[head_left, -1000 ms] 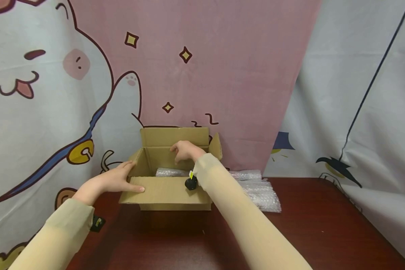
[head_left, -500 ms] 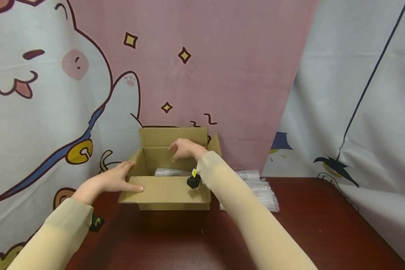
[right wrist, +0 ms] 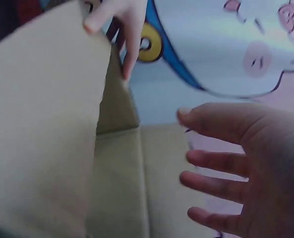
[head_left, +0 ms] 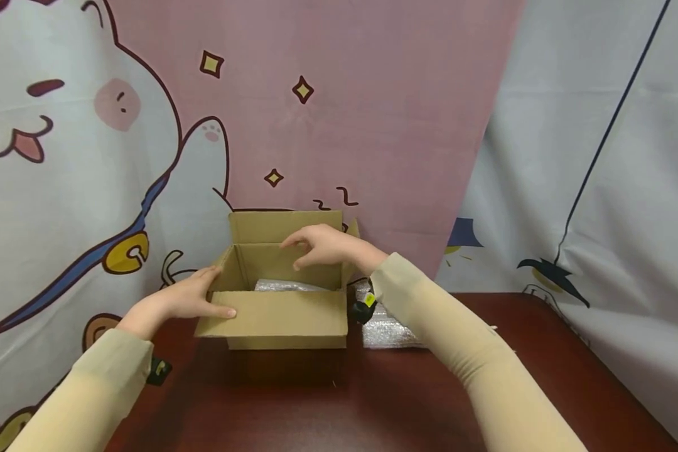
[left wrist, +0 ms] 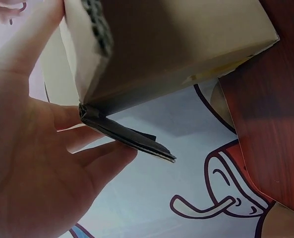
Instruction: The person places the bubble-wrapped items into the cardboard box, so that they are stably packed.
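Note:
An open cardboard box (head_left: 287, 314) stands on the table by the back cloth, its flaps spread. My left hand (head_left: 183, 298) holds its near left corner, thumb over the front flap and fingers at the left side flap; the left wrist view shows these fingers (left wrist: 104, 158) against the folded side flap. Over the right part of the box hovers my right hand (head_left: 330, 245), fingers loosely bent and apart, holding nothing. Inside the box lies clear bubble wrap (head_left: 285, 285), partly hidden by the front flap.
More bubble wrap (head_left: 392, 329) lies on the table right of the box, partly behind the right sleeve. The dark red table (head_left: 294, 408) ends at a cartoon-printed cloth (head_left: 384, 125) at the back and sides.
My right hand has drawn slightly to the right and its fingers have spread wider, while its forearm has swung right. The left hand stays on the box. The view has shifted slightly.

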Tool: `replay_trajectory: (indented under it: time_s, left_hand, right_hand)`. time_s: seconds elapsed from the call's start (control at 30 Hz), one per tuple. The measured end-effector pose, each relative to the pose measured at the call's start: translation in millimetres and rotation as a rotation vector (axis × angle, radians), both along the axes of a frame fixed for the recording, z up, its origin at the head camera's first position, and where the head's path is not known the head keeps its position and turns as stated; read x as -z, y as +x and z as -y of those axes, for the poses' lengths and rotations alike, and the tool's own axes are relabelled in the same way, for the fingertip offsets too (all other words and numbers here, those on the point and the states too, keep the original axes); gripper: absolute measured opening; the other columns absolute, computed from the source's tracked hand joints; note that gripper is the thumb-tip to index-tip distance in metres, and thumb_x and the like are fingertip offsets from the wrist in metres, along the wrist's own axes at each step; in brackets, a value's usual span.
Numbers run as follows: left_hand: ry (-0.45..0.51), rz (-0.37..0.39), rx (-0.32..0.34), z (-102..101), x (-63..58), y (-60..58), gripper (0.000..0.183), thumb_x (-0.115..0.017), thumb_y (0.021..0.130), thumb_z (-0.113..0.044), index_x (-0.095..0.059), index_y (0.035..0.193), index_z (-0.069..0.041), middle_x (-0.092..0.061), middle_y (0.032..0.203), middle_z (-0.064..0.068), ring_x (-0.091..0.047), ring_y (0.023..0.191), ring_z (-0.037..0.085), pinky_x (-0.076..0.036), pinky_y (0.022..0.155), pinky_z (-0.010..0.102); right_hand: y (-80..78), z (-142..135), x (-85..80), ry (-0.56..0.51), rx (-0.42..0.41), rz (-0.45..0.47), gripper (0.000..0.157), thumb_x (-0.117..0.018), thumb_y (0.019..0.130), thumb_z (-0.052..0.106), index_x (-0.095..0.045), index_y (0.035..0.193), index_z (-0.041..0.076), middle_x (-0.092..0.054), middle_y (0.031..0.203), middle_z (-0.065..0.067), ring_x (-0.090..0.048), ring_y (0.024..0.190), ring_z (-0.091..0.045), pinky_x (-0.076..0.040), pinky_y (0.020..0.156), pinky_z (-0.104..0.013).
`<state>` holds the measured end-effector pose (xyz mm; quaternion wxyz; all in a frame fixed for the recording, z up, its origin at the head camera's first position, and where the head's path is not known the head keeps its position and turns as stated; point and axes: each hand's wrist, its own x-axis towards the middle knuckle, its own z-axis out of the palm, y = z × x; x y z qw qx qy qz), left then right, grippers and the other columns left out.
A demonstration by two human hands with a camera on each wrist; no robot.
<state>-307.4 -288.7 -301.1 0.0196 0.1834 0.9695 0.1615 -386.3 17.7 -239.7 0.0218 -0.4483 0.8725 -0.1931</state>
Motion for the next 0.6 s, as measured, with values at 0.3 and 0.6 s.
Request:
replay_trajectory:
  time_s: [0.3, 0.6]
  left_hand:
    - [-0.001, -0.019, 0.017, 1, 1.3, 0.7, 0.113, -0.074, 0.078, -0.057, -0.021, 0.145, 0.017, -0.021, 0.147, 0.041, -0.021, 0.135, 0.055, -0.025, 0.106, 0.063]
    - [-0.004, -0.012, 0.021, 0, -0.4, 1.0, 0.113, -0.073, 0.078, -0.057, -0.02, 0.145, 0.017, -0.021, 0.147, 0.041, -0.021, 0.134, 0.056, -0.025, 0.104, 0.066]
  right_hand:
    - [45.6, -59, -18.1, -0.195, -0.083, -0.149, 0.047, -0.073, 0.088, 0.022, -0.061, 0.132, 0.013, -0.059, 0.128, -0.001, -0.059, 0.11, -0.021, -0.048, 0.092, -0.038]
    - [78.2, -120, -7.3, -0.293, -0.063, -0.254, 0.044, -0.074, 0.088, 0.019, -0.062, 0.13, 0.013, -0.063, 0.12, 0.003, -0.059, 0.105, -0.015, -0.05, 0.087, -0.035]
